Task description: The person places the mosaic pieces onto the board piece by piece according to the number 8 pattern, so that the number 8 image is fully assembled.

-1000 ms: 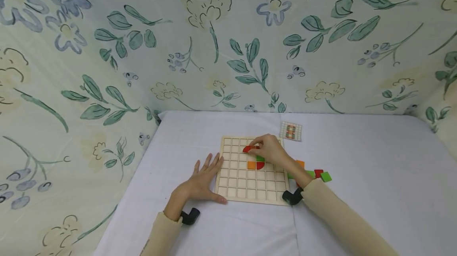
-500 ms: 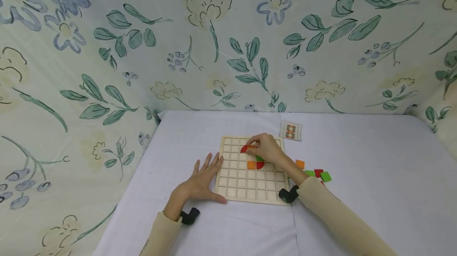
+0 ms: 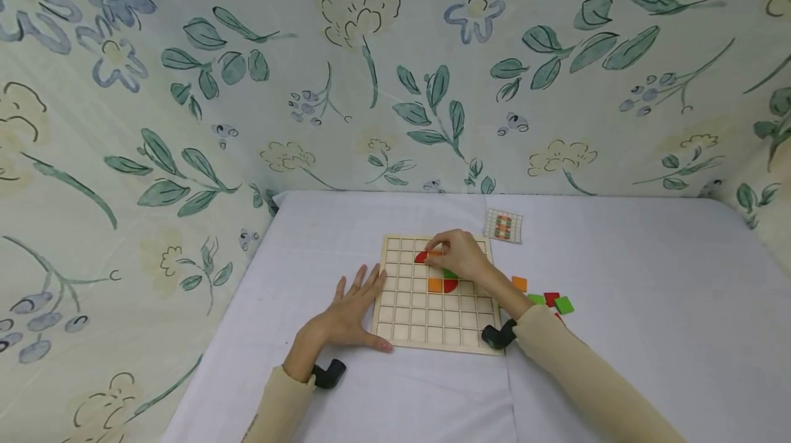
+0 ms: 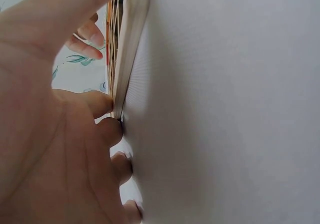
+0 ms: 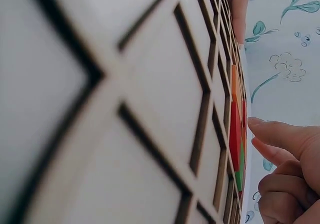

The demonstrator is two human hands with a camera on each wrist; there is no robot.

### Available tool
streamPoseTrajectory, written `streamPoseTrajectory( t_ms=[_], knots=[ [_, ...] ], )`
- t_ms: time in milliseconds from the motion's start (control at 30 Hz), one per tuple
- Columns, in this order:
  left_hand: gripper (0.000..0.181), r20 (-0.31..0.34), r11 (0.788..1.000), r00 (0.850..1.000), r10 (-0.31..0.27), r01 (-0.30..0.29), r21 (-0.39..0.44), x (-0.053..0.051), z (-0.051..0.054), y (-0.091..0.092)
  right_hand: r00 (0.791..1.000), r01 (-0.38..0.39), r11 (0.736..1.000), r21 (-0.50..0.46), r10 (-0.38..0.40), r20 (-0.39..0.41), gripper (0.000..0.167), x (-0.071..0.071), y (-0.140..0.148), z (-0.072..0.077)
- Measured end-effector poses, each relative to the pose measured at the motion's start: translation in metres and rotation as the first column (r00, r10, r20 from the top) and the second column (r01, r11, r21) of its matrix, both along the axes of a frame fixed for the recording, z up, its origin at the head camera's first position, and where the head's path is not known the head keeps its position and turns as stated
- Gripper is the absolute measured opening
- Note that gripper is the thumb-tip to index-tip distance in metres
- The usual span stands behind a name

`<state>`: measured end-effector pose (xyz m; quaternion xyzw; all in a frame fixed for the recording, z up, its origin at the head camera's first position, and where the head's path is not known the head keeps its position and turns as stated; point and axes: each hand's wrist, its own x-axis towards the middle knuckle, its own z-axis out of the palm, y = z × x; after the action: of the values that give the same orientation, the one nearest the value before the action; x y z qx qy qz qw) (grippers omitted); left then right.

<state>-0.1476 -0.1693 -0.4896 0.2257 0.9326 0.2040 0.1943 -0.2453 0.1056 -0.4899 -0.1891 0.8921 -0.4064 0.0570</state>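
Note:
In the head view a wooden grid board (image 3: 402,316) lies on the white-covered table. My right hand (image 3: 460,254) reaches over its upper part, thumb and index finger at a red quarter-round tile (image 3: 421,257), which they pinch at its right side. Just beside those fingers is an orange tile, partly hidden by the hand. Lower in the grid sit an orange square tile (image 3: 435,286), a second red rounded tile (image 3: 450,286) and a green tile (image 3: 450,274). My left hand (image 3: 349,316) lies spread along the board's left edge, its fingertips touching the side (image 4: 131,38).
A small pattern card (image 3: 503,226) lies behind the board's right corner. Loose tiles rest right of the board: an orange square (image 3: 519,284), a red one (image 3: 551,299) and a green one (image 3: 564,305), with others partly under the right forearm. Floral cloth (image 3: 395,72) hangs behind.
My right hand and the red quarter-round tile have shifted slightly left, uncovering the orange tile beside them; the forearm has moved a little too. My left hand has stayed put.

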Motion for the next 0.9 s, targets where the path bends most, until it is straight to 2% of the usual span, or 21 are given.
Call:
streamPoseTrajectory(
  t_ms=[167, 300, 433, 600, 900],
  knots=[
    [0.138, -0.002, 1.0, 1.0, 0.003, -0.004, -0.007, 0.0, 0.0, 0.001, 0.998, 0.033, 0.999, -0.015, -0.032, 0.055, 0.02, 0.004, 0.016, 0.003],
    [0.138, -0.003, 1.0, 1.0, 0.005, -0.005, -0.009, 0.0, 0.0, 0.001, 0.993, 0.081, 0.997, 0.004, -0.081, 0.081, 0.021, 0.013, 0.037, 0.009],
    [0.138, -0.002, 1.0, 1.0, 0.008, -0.008, -0.001, 0.0, -0.001, 0.001, 0.989, 0.122, 0.992, 0.035, -0.125, 0.084, 0.023, 0.028, 0.064, 0.014],
    [0.138, -0.001, 1.0, 1.0, 0.003, -0.003, 0.005, 0.0, -0.002, 0.0, 0.98, 0.18, 0.98, 0.079, -0.186, 0.072, 0.026, 0.047, 0.096, 0.012],
    [0.138, -0.007, 1.0, 1.0, 0.001, -0.001, 0.01, 0.001, -0.004, -0.001, 0.964, 0.246, 0.963, 0.112, -0.255, 0.08, 0.03, 0.072, 0.128, 0.007]
  ],
)
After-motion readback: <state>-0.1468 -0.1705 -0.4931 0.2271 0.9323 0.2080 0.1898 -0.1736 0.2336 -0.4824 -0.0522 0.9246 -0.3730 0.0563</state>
